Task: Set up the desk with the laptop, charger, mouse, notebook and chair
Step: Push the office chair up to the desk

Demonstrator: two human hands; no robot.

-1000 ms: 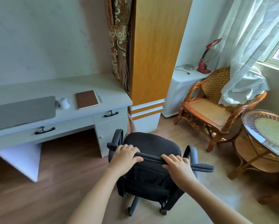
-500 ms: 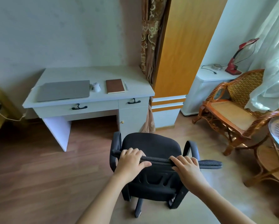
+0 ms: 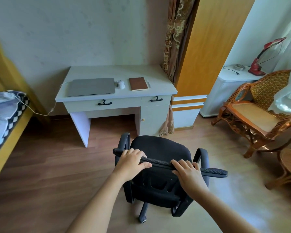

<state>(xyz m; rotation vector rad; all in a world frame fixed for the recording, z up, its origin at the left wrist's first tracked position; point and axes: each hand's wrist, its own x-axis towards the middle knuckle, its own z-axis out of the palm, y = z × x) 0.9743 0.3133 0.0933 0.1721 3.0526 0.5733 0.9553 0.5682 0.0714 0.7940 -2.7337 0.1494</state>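
We see only our two forearms and hands. Our left hand (image 3: 131, 161) and our right hand (image 3: 188, 174) are both bare: no gloves, no rings that we can make out, no watch or band at either wrist. Behind each hand the forearm runs bare all the way back to the bottom edge of the view, so no sleeve or cuff shows on either side; whatever we wear above lies outside the view. The fingernails we can see look short and unpainted, though they are small in the view. We make out no marks, plasters or jewellery on either arm.
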